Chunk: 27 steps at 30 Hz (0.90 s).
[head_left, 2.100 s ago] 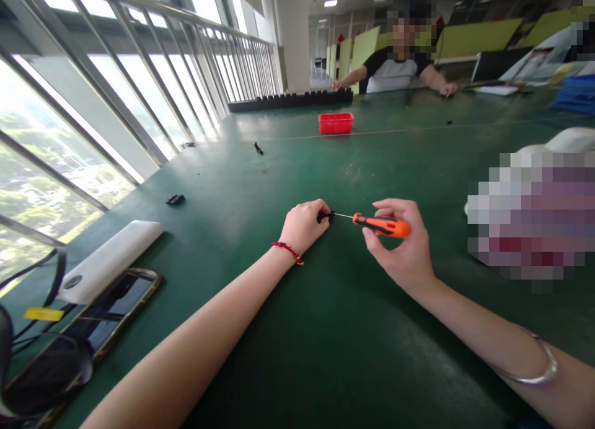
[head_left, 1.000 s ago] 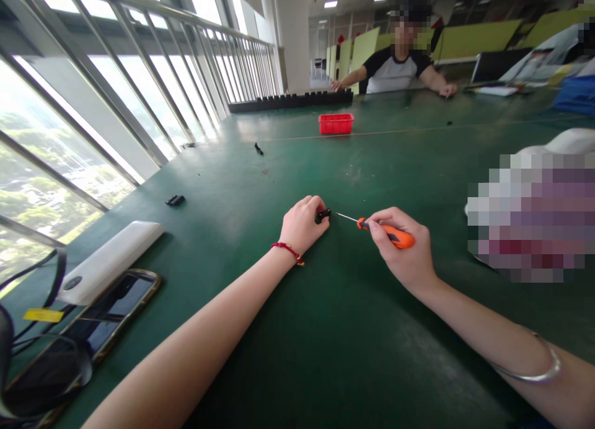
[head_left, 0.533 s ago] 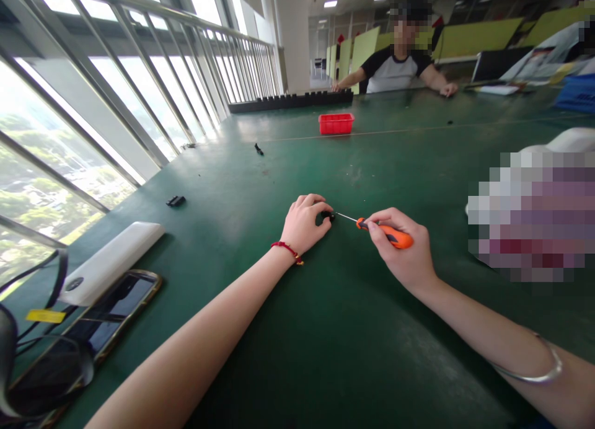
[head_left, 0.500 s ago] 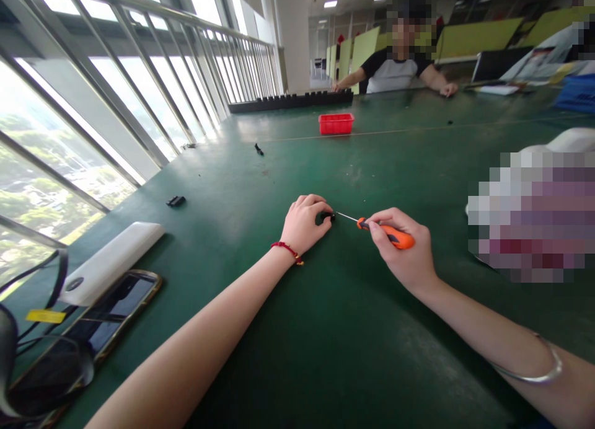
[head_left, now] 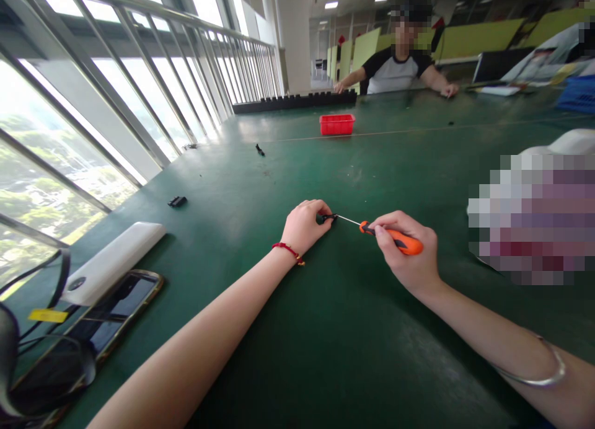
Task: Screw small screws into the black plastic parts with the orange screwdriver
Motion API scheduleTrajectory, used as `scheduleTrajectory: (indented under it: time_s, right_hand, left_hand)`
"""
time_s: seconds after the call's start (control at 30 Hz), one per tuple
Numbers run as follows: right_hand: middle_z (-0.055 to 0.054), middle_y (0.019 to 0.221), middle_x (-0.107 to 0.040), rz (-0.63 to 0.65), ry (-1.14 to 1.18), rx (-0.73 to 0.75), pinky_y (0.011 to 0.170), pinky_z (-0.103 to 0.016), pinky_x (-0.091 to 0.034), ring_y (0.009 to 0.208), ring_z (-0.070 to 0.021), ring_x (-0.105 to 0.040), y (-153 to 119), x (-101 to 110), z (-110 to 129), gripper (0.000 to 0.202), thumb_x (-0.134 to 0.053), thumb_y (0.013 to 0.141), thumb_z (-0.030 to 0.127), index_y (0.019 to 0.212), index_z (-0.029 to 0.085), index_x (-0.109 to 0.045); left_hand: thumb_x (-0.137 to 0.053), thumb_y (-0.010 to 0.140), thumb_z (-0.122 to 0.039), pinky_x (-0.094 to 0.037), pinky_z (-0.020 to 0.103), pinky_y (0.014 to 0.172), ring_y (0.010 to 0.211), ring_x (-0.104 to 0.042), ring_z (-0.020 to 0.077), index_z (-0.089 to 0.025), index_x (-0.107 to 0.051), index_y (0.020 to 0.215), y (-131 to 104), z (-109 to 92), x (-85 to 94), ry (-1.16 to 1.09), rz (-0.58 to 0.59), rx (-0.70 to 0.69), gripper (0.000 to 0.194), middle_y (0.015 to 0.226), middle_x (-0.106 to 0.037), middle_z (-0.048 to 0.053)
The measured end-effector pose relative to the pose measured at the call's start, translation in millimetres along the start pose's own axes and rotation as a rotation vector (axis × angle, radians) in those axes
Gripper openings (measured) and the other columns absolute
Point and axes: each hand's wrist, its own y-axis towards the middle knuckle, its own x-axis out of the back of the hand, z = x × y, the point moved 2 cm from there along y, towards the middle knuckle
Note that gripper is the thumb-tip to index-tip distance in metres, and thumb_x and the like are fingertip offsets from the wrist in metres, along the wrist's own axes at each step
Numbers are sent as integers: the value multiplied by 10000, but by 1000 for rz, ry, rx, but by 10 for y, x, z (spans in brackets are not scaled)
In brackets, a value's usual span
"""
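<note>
Left hand (head_left: 304,223) pinches one small black part (head_left: 331,217) | right hand (head_left: 415,271) firmly grips one orange-and-black-handled screwdriver (head_left: 409,245) | one rectangular yellow tag (head_left: 48,316), any lettering illegible

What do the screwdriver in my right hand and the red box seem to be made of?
Screwdriver: the handle looks like orange and black plastic, perhaps partly rubber, judging by its two-colour grip; the shaft is probably metal, being thin, straight and bright. Red box: likely plastic, fairly glossy, given its even, vivid colour and thin rim.

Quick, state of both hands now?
Left hand: closed, holding a small black part.
Right hand: closed, holding an orange-and-black screwdriver.
</note>
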Motion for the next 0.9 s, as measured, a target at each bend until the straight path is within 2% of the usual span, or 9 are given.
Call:
scheduleTrajectory:
  time_s: [0.7,0.9]
  right_hand:
    - [16,589,-611,-2,-2,41,526,-272,-399,536,-143,-539,-4,13,37,115,-546,785,231,683,218,-599]
    - [25,577,-606,31,11,47,531,-269,-397,517,-133,-531,-6,1,41,102,-548,786,212,691,215,-586]
  left_hand:
    - [-587,702,-158,-493,272,699,764,-624,166,-177,-623,748,-2,-7,-11,-45,-10,-18,61,800,-663,18]
    - [-580,707,-160,-483,274,679,754,-618,166,-177,-615,743,-2,-13,-10,-31,-14,-35,53,805,-656,20]
